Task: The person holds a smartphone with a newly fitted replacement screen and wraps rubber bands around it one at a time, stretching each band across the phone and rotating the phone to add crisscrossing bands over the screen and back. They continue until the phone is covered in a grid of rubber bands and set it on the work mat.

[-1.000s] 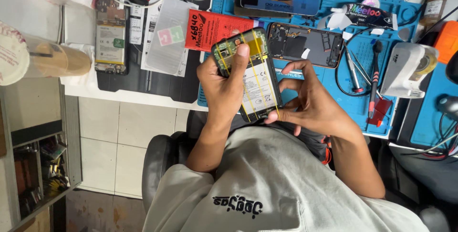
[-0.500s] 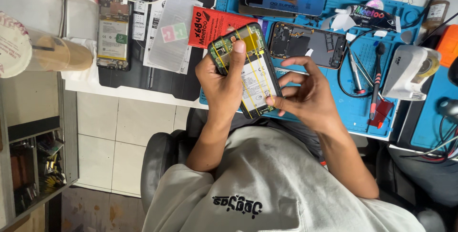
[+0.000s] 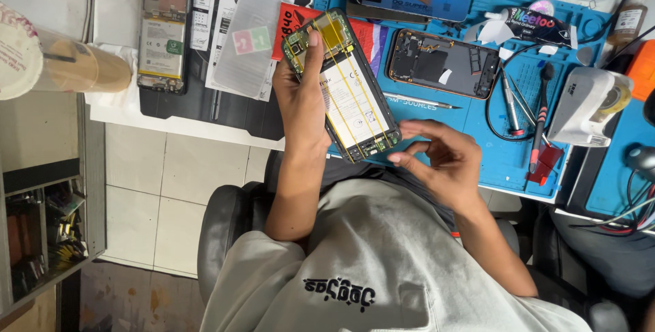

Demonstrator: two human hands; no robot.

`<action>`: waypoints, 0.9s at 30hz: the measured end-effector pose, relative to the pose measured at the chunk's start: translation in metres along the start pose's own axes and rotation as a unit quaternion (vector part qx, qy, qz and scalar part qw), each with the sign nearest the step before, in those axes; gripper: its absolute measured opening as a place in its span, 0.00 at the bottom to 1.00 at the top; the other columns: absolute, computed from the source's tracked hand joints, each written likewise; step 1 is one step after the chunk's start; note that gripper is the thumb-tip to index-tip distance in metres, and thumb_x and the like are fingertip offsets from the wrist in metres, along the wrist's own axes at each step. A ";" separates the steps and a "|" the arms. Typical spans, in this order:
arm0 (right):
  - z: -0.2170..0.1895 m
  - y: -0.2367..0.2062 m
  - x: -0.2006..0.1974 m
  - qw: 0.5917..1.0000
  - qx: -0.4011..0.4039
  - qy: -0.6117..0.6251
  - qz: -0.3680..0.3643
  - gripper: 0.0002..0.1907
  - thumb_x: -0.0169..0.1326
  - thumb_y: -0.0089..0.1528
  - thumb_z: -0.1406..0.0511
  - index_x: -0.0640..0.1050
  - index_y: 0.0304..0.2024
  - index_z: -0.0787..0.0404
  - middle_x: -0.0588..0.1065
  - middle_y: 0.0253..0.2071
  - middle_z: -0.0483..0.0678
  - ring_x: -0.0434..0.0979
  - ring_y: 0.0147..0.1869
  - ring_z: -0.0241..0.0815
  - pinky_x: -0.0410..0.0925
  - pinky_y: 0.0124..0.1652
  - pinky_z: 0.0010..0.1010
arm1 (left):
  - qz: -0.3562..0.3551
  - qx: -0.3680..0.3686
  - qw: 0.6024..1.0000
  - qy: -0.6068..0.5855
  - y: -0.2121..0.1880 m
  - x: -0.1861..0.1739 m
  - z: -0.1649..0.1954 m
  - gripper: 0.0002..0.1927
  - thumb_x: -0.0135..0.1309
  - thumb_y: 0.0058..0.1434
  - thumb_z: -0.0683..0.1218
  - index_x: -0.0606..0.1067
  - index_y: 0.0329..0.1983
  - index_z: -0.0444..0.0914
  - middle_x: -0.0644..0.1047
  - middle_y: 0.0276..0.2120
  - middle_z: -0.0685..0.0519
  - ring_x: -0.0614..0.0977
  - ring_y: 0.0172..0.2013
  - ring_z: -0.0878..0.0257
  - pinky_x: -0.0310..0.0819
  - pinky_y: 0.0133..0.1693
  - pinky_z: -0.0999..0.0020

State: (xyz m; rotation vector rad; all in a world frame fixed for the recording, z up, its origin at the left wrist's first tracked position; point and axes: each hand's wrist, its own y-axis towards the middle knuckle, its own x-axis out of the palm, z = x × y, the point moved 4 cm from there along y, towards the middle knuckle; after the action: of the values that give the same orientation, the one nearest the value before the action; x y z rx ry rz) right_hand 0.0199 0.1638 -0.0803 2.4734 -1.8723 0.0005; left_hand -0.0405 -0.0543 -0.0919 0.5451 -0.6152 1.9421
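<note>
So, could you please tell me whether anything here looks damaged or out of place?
Nothing looks spilled or broken. The opened phone in the left hand has its back off, battery exposed, like the second open phone lying on the blue mat.

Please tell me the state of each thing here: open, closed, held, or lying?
Opened phone: back cover off, battery exposed, held.
Left hand: gripping the opened phone.
Right hand: free, fingers beside the phone's lower end.
Second phone: open, lying on the blue mat.
Tweezers: lying unused.

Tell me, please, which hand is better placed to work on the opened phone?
Right: the right hand is free beside the opened phone at its lower end, while the left hand grips it.
</note>
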 end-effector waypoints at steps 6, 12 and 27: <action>0.001 0.000 0.002 0.994 -0.086 -0.056 0.029 0.18 0.65 0.59 0.78 0.78 0.51 0.75 0.78 0.51 0.59 0.83 0.50 0.44 0.81 0.49 0.33 | -0.021 -0.062 0.995 -0.076 -0.001 0.001 -0.007 0.13 0.55 0.75 0.51 0.78 0.46 0.36 0.81 0.37 0.54 0.80 0.36 0.69 0.73 0.37 0.72; -0.002 -0.002 0.005 0.994 -0.101 -0.038 0.023 0.21 0.68 0.57 0.77 0.77 0.52 0.76 0.77 0.50 0.58 0.83 0.47 0.44 0.81 0.47 0.32 | -0.097 -0.102 0.978 -0.153 -0.008 0.018 0.006 0.22 0.47 0.76 0.53 0.74 0.58 0.28 0.82 0.50 0.40 0.84 0.52 0.52 0.82 0.56 0.53; -0.031 -0.014 0.019 0.955 -0.217 -0.185 0.083 0.23 0.72 0.54 0.72 0.77 0.48 0.72 0.78 0.44 0.58 0.81 0.47 0.46 0.78 0.46 0.34 | -0.114 -0.020 0.992 -0.057 -0.008 0.018 -0.019 0.29 0.59 0.70 0.47 0.65 0.70 0.35 0.77 0.46 0.47 0.84 0.40 0.55 0.83 0.40 0.63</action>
State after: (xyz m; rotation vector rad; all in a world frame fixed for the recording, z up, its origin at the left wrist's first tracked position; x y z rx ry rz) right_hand 0.0393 0.1501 -0.0492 2.1131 -1.9316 -0.8272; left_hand -0.0423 -0.0270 -0.0937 0.6758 -0.6338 1.6894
